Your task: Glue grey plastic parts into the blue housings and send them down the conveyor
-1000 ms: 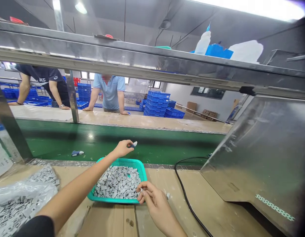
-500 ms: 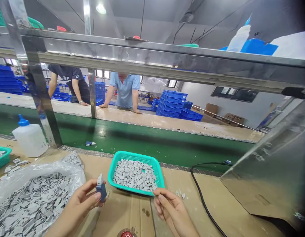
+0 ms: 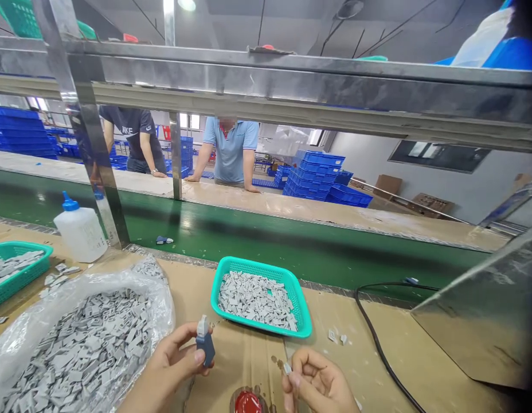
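My left hand (image 3: 184,361) grips a dark blue plastic part (image 3: 205,349) with a light grey piece (image 3: 203,326) standing at its top. Between the thumb and forefinger of my right hand (image 3: 315,381) is a small grey plastic piece (image 3: 287,369). Beyond both hands a turquoise basket (image 3: 306,321) holds many similar grey pieces (image 3: 255,301). Low in the view, between the hands, sits a small round dish of red stuff (image 3: 247,402), cut off by the frame's edge.
At left lie a clear bag of grey parts (image 3: 89,338), another turquoise basket (image 3: 45,264) and a white squeeze bottle (image 3: 81,232). A black cable (image 3: 382,355) runs along the right. Behind is a green conveyor belt (image 3: 249,235), with two people leaning on the far ledge.
My right hand has drawn back from the basket's near rim with a small grey piece in its fingers. The view has shifted left; my left hand still holds the blue part.
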`<action>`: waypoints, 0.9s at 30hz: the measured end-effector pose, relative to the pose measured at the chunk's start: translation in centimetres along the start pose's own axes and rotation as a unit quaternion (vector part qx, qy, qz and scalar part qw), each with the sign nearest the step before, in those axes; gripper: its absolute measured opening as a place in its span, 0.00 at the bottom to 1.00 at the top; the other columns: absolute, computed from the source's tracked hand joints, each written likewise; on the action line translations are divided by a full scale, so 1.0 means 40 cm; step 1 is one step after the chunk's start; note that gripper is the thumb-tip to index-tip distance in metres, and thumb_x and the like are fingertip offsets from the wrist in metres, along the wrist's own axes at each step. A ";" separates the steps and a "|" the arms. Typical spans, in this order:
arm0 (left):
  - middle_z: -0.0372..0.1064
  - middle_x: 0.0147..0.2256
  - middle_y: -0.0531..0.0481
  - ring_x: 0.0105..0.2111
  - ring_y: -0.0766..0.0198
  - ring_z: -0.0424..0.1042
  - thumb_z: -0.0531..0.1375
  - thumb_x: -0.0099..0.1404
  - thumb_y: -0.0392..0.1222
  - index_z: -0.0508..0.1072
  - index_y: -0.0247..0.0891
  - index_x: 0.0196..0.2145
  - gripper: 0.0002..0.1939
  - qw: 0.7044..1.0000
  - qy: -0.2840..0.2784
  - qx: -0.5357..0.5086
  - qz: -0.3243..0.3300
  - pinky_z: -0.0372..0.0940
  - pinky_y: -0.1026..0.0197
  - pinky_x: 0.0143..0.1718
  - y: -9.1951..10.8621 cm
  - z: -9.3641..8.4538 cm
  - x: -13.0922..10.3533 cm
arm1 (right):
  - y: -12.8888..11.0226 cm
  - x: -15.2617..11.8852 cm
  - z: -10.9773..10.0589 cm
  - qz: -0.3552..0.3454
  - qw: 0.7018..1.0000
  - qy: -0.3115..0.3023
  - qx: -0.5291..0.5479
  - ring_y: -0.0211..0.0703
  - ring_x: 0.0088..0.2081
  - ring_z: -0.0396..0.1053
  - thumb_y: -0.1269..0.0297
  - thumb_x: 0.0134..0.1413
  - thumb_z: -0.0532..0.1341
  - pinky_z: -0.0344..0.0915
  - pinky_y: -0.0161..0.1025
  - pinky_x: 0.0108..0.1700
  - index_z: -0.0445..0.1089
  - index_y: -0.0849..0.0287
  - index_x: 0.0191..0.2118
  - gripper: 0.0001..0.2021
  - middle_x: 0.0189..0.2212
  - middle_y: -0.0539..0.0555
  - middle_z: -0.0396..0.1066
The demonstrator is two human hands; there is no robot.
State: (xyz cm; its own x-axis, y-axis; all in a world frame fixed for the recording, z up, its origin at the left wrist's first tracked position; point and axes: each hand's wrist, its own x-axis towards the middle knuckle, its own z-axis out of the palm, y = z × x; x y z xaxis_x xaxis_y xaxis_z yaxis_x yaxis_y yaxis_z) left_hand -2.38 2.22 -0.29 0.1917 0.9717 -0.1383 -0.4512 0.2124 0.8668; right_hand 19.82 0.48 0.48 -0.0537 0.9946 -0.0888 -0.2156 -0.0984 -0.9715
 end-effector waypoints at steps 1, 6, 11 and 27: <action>0.67 0.29 0.51 0.27 0.67 0.65 0.64 0.46 0.44 0.73 0.41 0.35 0.16 1.000 -0.003 0.006 -0.003 0.60 0.65 0.29 0.004 0.001 -0.003 | -0.003 -0.001 0.005 -0.001 1.000 -0.002 -0.007 0.34 0.15 0.65 0.59 0.38 0.66 0.59 0.30 0.18 0.62 0.61 0.24 0.13 0.16 0.48 0.67; 0.68 0.34 0.51 0.34 0.65 0.65 0.63 0.48 0.43 0.72 0.43 0.37 0.15 0.999 0.002 0.033 -0.032 0.60 0.64 0.37 0.013 -0.003 -0.013 | -0.016 -0.018 0.013 0.017 0.997 -0.021 -0.075 0.37 0.23 0.69 0.62 0.40 0.65 0.65 0.34 0.26 0.68 0.62 0.31 0.12 0.24 0.54 0.71; 0.69 0.40 0.50 0.42 0.62 0.64 0.63 0.48 0.39 0.72 0.41 0.39 0.17 0.995 0.004 0.074 -0.066 0.55 0.63 0.46 0.005 -0.019 -0.011 | -0.014 -0.032 0.012 -0.003 0.986 -0.039 -0.163 0.39 0.27 0.69 0.71 0.42 0.61 0.67 0.36 0.31 0.72 0.60 0.30 0.05 0.31 0.55 0.67; 0.66 0.41 0.49 0.38 0.64 0.63 0.61 0.50 0.37 0.68 0.39 0.37 0.14 0.995 -0.015 0.042 -0.089 0.57 0.65 0.39 0.014 0.018 -0.043 | -0.001 -0.054 0.015 -0.177 0.941 0.005 -0.287 0.43 0.33 0.69 0.75 0.42 0.58 0.69 0.36 0.32 0.69 0.60 0.23 0.05 0.27 0.56 0.68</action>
State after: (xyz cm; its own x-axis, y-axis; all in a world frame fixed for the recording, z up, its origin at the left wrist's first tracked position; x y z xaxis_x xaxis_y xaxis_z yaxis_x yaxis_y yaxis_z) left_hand -2.34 0.59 0.76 0.2880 0.9157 -0.2803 -0.3338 0.3704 0.8668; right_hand 19.37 -1.67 0.84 -0.0678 0.9622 0.2637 0.3443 0.2707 -0.8990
